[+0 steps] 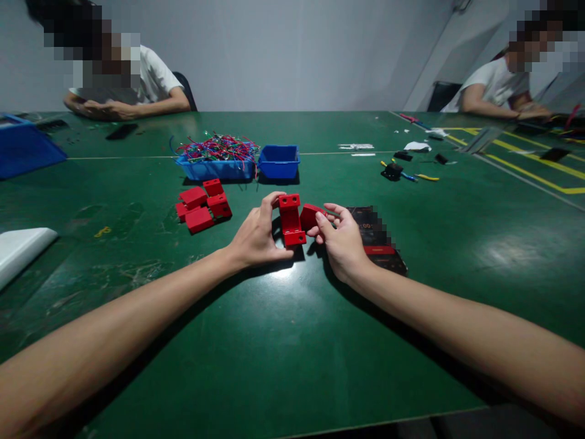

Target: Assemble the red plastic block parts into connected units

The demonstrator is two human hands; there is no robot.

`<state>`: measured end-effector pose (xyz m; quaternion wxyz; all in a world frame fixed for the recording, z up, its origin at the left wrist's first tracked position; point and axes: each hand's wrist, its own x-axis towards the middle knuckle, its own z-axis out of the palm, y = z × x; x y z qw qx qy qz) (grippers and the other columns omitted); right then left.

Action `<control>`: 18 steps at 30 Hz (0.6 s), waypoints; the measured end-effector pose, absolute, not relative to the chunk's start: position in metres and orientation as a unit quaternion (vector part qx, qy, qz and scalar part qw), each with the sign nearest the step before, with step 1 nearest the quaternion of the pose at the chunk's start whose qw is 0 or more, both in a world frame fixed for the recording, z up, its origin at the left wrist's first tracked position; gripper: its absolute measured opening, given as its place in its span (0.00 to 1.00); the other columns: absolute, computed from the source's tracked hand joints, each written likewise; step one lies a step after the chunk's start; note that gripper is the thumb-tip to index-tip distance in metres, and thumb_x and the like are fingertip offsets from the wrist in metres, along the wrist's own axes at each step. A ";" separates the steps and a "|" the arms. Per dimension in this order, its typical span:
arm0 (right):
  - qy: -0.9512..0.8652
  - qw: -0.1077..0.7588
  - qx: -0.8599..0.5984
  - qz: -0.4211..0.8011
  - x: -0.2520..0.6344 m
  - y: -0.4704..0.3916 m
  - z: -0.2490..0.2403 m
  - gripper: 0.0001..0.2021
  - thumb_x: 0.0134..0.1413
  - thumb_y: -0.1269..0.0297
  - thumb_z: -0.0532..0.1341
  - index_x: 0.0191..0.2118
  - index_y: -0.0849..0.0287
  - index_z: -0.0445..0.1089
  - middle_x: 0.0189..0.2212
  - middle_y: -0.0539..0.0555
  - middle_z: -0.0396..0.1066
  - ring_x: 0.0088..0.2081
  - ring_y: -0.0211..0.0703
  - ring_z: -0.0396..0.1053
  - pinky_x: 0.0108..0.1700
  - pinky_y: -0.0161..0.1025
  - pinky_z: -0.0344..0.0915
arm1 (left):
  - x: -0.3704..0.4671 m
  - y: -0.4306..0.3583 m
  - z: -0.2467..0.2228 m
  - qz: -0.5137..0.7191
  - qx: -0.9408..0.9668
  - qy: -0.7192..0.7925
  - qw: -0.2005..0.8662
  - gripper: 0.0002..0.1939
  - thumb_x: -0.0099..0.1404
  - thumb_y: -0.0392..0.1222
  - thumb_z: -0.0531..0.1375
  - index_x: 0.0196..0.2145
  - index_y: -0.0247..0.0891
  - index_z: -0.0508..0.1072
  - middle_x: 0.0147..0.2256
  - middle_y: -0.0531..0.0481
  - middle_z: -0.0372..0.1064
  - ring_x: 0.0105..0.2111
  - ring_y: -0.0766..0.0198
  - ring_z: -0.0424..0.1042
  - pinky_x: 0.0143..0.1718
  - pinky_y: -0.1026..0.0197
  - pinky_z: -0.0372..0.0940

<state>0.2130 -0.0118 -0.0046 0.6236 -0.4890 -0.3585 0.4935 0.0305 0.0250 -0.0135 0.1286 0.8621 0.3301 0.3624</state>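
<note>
My left hand (259,235) grips a red bracket-like housing (291,221) between thumb and fingers. This piece is hollow in the middle, with round holes in its end flanges. Close by on the right, my right hand (342,238) pinches a second red piece, a flat-faced cover (311,215), tilted beside the housing. Whether the two pieces touch is hard to tell. Farther left on the green table lies a small group of red housings (200,218). A dark box-like object (377,238) with a red band is partly behind my right hand.
A blue tray heaped with coloured wires (217,155) stands beyond my hands, beside a smaller blue bin (280,162). Black parts and wire bits (393,171) lie at the right. A white object (22,250) is at the left edge. Two people sit across the table.
</note>
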 end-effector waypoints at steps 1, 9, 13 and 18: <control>-0.366 0.623 -0.487 0.491 0.214 -0.011 -0.006 0.18 0.51 0.62 0.65 0.46 0.56 0.60 0.35 0.47 0.66 0.20 0.28 0.65 0.21 0.32 0.57 | 0.030 0.025 -0.014 0.359 0.863 0.332 0.128 0.52 0.47 0.47 0.70 0.63 0.39 0.47 0.56 0.32 0.63 0.55 0.39 0.70 0.54 0.36 0.68; -0.390 0.617 -0.492 0.474 0.217 -0.011 -0.012 0.15 0.57 0.51 0.62 0.41 0.58 0.68 0.19 0.42 0.60 0.19 0.32 0.57 0.23 0.34 0.53 | 0.030 0.025 -0.014 0.344 0.860 0.353 0.131 0.53 0.47 0.45 0.68 0.64 0.38 0.46 0.57 0.32 0.61 0.54 0.38 0.71 0.55 0.35 0.67; -0.379 0.624 -0.498 0.468 0.216 -0.010 -0.013 0.18 0.55 0.45 0.63 0.37 0.56 0.66 0.22 0.45 0.66 0.21 0.33 0.62 0.21 0.33 0.54 | 0.030 0.025 -0.014 0.345 0.861 0.349 0.131 0.54 0.47 0.44 0.68 0.65 0.40 0.44 0.58 0.33 0.60 0.54 0.40 0.70 0.55 0.35 0.67; -0.360 0.642 -0.467 0.490 0.213 -0.009 -0.013 0.20 0.51 0.47 0.66 0.39 0.55 0.63 0.28 0.47 0.72 0.26 0.37 0.73 0.25 0.34 0.64 | 0.031 0.024 -0.013 0.349 0.859 0.351 0.134 0.53 0.47 0.45 0.67 0.65 0.39 0.44 0.58 0.31 0.59 0.55 0.39 0.69 0.55 0.36 0.67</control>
